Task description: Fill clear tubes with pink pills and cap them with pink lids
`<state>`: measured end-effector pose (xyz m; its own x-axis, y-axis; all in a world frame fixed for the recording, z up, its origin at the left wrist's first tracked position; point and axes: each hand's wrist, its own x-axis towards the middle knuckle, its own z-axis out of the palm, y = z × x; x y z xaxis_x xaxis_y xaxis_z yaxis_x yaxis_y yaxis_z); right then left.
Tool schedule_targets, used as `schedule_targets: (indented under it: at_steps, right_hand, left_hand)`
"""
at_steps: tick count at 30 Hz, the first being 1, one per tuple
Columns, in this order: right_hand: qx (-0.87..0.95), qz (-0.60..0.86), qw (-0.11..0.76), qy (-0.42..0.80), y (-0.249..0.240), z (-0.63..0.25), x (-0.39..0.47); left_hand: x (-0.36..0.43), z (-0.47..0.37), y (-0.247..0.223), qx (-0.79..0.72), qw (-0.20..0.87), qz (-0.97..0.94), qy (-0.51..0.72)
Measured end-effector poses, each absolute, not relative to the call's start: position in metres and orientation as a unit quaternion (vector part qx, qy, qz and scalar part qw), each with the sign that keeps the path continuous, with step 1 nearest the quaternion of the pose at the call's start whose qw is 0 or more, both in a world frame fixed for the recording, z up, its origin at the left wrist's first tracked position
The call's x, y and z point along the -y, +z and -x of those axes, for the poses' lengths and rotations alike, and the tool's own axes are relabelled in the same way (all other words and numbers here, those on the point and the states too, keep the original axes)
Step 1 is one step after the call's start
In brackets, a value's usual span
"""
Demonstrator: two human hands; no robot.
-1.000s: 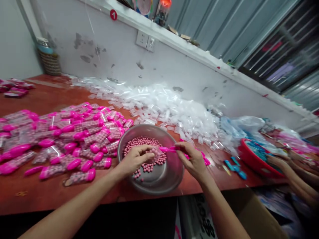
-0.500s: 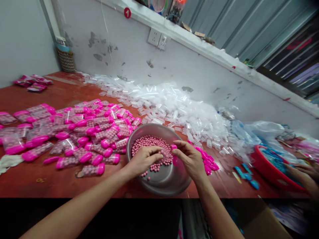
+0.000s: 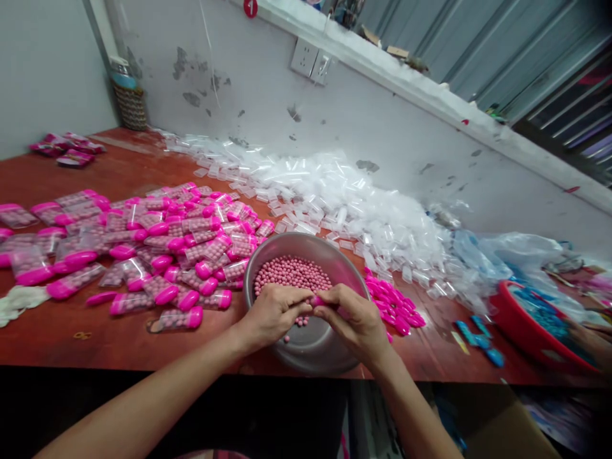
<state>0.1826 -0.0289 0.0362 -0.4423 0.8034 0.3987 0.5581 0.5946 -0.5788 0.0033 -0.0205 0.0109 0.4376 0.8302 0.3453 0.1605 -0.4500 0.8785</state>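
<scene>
My left hand (image 3: 273, 313) and my right hand (image 3: 357, 319) meet above a grey metal bowl (image 3: 329, 347). Pink beads (image 3: 292, 270) are heaped in the bowl's far left part. Between my fingertips is a bright pink cap (image 3: 316, 301), pinched by my right hand. My left fingers are closed around a small clear plastic bottle of beads, now mostly hidden by them; the cap is at its end. Left of the bowl lies a pile of bead-filled bottles with pink caps (image 3: 165, 296). Loose pink caps (image 3: 394, 306) lie just right of it.
Clear empty bottles (image 3: 329, 185) are heaped along the wall. At right, a co-worker's hand (image 3: 590, 341) is at a red basin (image 3: 526, 331) of blue pieces. Several blue items (image 3: 480, 338), a white cloth (image 3: 21, 303) and pink packets (image 3: 74, 150) lie on the table.
My hands have come together. The pink cap in my right hand has moved left to the bottle's end in my left hand. The view has shifted slightly.
</scene>
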Motion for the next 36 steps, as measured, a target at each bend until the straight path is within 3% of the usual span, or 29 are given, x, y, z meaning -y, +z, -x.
schedule_targets:
  at_steps: [3,6,13,18,25,31,36]
  right_hand:
    - [0.838,0.402,0.321,0.183,0.037,-0.181,0.027]
    - [0.79,0.433,0.364,0.237,0.038,-0.18,0.024]
    - [0.538,0.398,0.522,0.529,0.022,-0.195,0.039]
    - [0.465,0.408,0.55,0.56,0.026,-0.198,0.039]
    - [0.44,0.395,0.395,0.703,0.045,-0.184,0.031]
    - [0.422,0.385,0.411,0.711,0.034,-0.177,0.026]
    - [0.446,0.412,0.438,0.663,0.038,-0.169,0.027]
  left_hand:
    - [0.02,-0.004,0.01,-0.336,0.4,-0.749,0.407]
    - [0.017,-0.005,0.012,-0.33,0.471,-0.695,0.432]
    - [0.006,-0.008,0.016,-0.306,0.662,-0.487,0.481]
    - [0.009,-0.009,0.014,-0.294,0.622,-0.569,0.451]
    - [0.015,-0.009,0.01,-0.283,0.55,-0.662,0.423]
    - [0.018,-0.007,0.01,-0.308,0.439,-0.734,0.415]
    - [0.016,-0.007,0.009,-0.338,0.462,-0.691,0.441]
